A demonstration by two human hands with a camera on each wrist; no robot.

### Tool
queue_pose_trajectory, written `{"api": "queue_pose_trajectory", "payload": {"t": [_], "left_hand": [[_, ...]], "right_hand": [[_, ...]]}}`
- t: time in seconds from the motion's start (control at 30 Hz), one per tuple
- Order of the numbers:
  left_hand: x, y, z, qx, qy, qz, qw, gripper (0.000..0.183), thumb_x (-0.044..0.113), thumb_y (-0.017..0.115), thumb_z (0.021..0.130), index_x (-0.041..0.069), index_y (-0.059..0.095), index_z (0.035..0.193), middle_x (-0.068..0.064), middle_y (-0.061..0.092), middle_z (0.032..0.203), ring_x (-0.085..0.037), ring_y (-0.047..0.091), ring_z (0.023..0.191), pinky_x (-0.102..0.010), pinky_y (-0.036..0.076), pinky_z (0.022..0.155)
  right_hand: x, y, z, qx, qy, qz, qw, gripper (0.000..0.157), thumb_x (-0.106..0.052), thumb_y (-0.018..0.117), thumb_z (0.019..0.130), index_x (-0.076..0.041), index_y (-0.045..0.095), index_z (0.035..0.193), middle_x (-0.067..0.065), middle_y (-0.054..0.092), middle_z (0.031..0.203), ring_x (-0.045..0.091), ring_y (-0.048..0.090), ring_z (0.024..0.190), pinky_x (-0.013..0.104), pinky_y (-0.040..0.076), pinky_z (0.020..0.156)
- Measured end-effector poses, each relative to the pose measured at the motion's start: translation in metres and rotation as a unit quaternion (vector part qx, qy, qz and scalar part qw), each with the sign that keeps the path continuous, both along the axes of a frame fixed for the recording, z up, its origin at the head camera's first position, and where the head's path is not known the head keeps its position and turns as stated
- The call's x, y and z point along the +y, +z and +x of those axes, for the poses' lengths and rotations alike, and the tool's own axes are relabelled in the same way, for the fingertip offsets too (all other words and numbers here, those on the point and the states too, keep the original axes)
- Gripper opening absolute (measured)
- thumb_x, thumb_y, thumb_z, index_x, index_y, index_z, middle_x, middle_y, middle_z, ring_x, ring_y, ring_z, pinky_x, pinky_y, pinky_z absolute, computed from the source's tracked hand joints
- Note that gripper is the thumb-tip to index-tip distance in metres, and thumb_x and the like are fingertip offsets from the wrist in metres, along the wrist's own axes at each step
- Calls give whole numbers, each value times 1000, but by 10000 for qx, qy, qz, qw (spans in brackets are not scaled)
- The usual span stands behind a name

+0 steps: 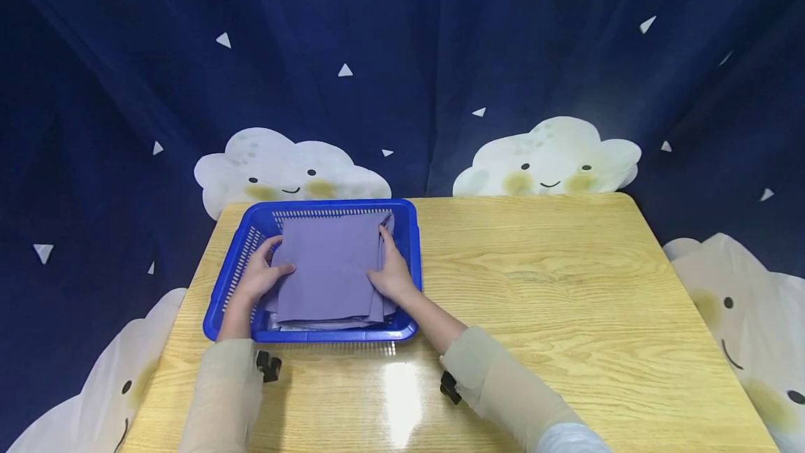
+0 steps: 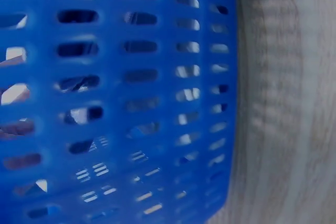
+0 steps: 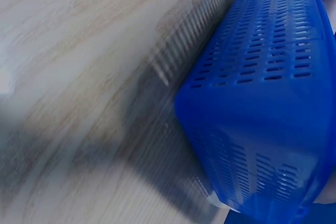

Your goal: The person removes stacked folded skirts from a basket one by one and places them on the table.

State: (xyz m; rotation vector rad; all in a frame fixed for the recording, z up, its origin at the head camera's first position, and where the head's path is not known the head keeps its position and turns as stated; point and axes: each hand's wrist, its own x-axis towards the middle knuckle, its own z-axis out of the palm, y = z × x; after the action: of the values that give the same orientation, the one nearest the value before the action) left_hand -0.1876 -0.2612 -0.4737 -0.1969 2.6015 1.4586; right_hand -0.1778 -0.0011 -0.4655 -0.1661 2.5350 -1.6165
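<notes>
A folded purple cloth (image 1: 327, 268) lies squared off in a blue plastic basket (image 1: 211, 313), several layers showing along its right and front edges. At its left edge my left hand (image 1: 256, 275) grips it, thumb on top and fingers partly hidden inside the basket. My right hand (image 1: 393, 272) holds the opposite edge, its thumb on the top face and a finger near the far right corner. The left wrist view is filled by the slotted basket wall (image 2: 113, 93). In the right wrist view the basket's outer corner (image 3: 252, 114) shows, and the cloth is hidden.
The basket stands on the left part of a wood-grain table (image 1: 534, 285), which extends to the right. Behind the table hangs a dark blue curtain (image 1: 402, 89) with clouds and white triangles. Something whitish (image 1: 292, 328) shows under the cloth at the basket's front.
</notes>
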Motion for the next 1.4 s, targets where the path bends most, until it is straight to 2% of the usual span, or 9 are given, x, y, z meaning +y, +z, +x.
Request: {"api": "queue_pose_trajectory", "payload": {"t": [0.27,0.5,0.6,0.8,1.17,1.4], "left_hand": [[10,10,0,242,48,-38,9997,68,0,60,80,1,28,140,-31,38,131,-42,43,112,-50,39,89],[20,19,1,257,70,105,9996,68,1,60,81,1,27,141,-29,31,139,-44,36,121,-55,35,94],[25,21,0,281,78,209,9994,69,-2,59,80,1,27,141,-30,33,137,-44,38,120,-55,36,94],[35,25,0,406,54,293,9987,69,-5,59,79,-1,27,140,-32,39,130,-44,43,114,-52,40,90],[52,31,0,452,142,465,9978,68,-6,60,79,0,30,139,-34,40,130,-45,45,114,-54,42,88],[63,31,-1,555,173,722,9957,69,-9,60,76,1,33,138,-29,39,133,-44,43,117,-55,41,88]], "right_hand": [[10,8,-2,330,101,161,9993,86,7,62,73,-7,18,145,24,32,142,37,35,126,47,37,99],[19,15,-5,467,154,247,9985,85,6,62,73,-7,19,145,22,31,143,35,35,127,46,35,100],[24,17,-5,536,171,216,9982,84,7,62,73,-6,20,144,22,31,143,36,34,127,46,33,102],[33,19,-5,560,207,86,9982,84,7,61,73,-7,20,145,22,30,143,36,33,128,46,32,102],[53,25,-6,473,129,32,9988,85,5,62,73,-13,22,145,23,30,143,38,34,127,49,32,101],[67,26,-7,333,68,-116,9994,85,4,62,73,-16,22,145,23,29,144,39,35,126,51,34,99]]}}
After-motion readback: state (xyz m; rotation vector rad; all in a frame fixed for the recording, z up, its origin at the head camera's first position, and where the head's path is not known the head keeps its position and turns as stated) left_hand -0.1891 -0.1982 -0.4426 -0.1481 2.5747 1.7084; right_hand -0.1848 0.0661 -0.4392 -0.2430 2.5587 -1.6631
